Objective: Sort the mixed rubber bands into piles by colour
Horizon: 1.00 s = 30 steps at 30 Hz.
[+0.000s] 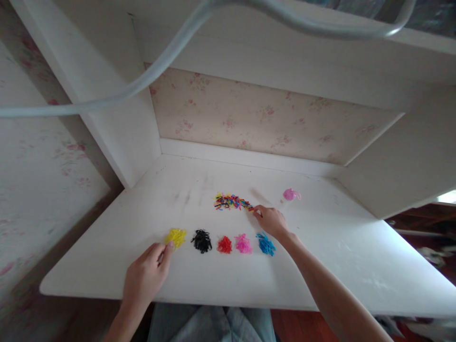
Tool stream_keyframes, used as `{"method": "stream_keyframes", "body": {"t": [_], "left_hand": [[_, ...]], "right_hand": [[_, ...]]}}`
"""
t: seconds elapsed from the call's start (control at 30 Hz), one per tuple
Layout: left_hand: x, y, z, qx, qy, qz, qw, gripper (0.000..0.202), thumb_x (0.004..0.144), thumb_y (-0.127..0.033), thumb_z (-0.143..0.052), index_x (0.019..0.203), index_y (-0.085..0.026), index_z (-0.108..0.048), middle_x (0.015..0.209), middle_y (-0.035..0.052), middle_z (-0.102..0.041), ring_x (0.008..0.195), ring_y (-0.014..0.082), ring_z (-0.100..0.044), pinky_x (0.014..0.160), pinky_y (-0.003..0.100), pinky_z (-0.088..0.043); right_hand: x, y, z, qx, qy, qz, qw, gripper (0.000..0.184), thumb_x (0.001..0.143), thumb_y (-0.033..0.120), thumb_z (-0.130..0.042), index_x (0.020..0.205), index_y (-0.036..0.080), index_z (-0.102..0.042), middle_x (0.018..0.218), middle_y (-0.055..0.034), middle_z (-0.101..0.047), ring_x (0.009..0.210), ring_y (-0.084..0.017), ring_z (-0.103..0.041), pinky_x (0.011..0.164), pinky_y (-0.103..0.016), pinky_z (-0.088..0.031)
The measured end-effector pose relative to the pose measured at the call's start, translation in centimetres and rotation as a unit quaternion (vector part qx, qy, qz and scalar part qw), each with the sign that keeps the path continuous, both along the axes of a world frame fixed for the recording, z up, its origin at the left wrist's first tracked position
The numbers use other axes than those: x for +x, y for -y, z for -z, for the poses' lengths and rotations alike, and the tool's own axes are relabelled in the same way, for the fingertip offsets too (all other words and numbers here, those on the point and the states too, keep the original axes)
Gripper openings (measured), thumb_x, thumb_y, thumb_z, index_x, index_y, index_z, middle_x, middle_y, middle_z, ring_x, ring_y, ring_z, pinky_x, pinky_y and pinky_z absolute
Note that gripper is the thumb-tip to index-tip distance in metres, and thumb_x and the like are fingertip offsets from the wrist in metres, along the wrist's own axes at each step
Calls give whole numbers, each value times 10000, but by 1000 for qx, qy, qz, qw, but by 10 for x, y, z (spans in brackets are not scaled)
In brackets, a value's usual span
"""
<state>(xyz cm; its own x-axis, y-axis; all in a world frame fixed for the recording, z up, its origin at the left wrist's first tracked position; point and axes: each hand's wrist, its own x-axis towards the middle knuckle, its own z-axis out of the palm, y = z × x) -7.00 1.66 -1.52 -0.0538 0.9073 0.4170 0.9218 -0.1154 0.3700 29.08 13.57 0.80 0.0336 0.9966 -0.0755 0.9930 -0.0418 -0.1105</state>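
Note:
A long heap of mixed-colour small rubber bands point(233, 202) lies in the middle of the white desk. At its right end, my right hand point(272, 221) pinches at the bands with closed thumb and finger. Nearer to me, single-colour piles form a row: yellow rubber bands point(177, 236), black rubber bands point(202, 241), red rubber bands point(224, 245), pink rubber bands point(243, 243) and blue rubber bands point(266, 243). My left hand point(147, 270) has its thumb and fingers pressed together at the yellow pile's lower left edge; whatever is between them is hidden.
A pink object with a loop point(291, 194) stands farther back on the right of the desk point(117, 247). White side panels and a shelf enclose the desk's back. A pale cable point(156, 71) crosses the upper view, close to the camera.

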Motion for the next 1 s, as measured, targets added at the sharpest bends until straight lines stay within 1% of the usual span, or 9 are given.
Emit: {"method": "stream_keyframes", "body": {"t": [0.1, 0.27, 0.4, 0.5, 0.6, 0.73, 0.87, 1.0], "left_hand": [[0, 0, 1, -3, -2, -2, 1000, 312, 869, -383, -467, 639, -184, -538, 582, -21, -588, 494, 73, -514, 512, 202, -318], [0, 0, 2, -1, -17, -10, 1000, 329, 868, -394, -465, 621, -186, -530, 560, -21, -575, 481, 78, -506, 496, 213, -299], [0, -1, 3, 1, -10, -7, 1000, 324, 868, -390, -463, 627, -185, -530, 567, -22, -575, 484, 77, -503, 505, 212, -304], [1, -1, 4, -4, 1, -10, 1000, 319, 863, -395, -468, 630, -186, -532, 571, -24, -573, 486, 77, -498, 512, 209, -310], [0, -1, 5, -8, 18, -9, 1000, 313, 859, -397, -469, 638, -186, -537, 579, -25, -573, 499, 77, -501, 518, 202, -318], [-2, -1, 3, -16, 73, -11, 997, 308, 865, -393, -451, 659, -184, -545, 577, -26, -570, 523, 80, -508, 544, 193, -346], [-5, -3, -2, -41, 122, -54, 990, 363, 868, -422, -430, 610, -183, -520, 515, -43, -512, 482, 75, -470, 532, 195, -341], [-6, -4, -5, -66, 149, -85, 983, 397, 864, -455, -417, 587, -187, -512, 483, -51, -467, 461, 78, -447, 503, 203, -317]], "right_hand": [[0, 2, 3, 3, -12, -1, 1000, 329, 880, 393, -389, 1033, 281, -658, 923, -65, -683, 845, -200, -618, 691, -265, -382], [2, 3, 2, 28, -57, 9, 998, 345, 875, 376, -382, 1038, 268, -666, 910, -69, -689, 822, -198, -618, 667, -260, -374], [1, 4, -5, 39, -117, 6, 992, 369, 861, 377, -380, 978, 226, -695, 809, -41, -693, 719, -157, -612, 588, -224, -362], [-13, 10, -13, 37, -157, -12, 987, 404, 850, 419, -383, 961, 198, -703, 665, -13, -661, 569, -126, -568, 495, -212, -321], [-44, 22, -23, 29, -188, -55, 980, 358, 832, 423, -426, 902, 223, -715, 616, 17, -641, 521, -101, -535, 482, -199, -312], [-103, 39, -41, 6, -209, -147, 967, 274, 817, 365, -466, 844, 263, -719, 707, 15, -679, 615, -102, -577, 552, -186, -362], [-161, 43, -53, -25, -150, -209, 966, 286, 826, 374, -448, 900, 299, -714, 791, -4, -696, 732, -143, -626, 646, -219, -417], [-199, 36, -56, -52, -89, -258, 961, 298, 812, 351, -440, 949, 314, -702, 892, -30, -699, 830, -189, -633, 700, -275, -458]]}}
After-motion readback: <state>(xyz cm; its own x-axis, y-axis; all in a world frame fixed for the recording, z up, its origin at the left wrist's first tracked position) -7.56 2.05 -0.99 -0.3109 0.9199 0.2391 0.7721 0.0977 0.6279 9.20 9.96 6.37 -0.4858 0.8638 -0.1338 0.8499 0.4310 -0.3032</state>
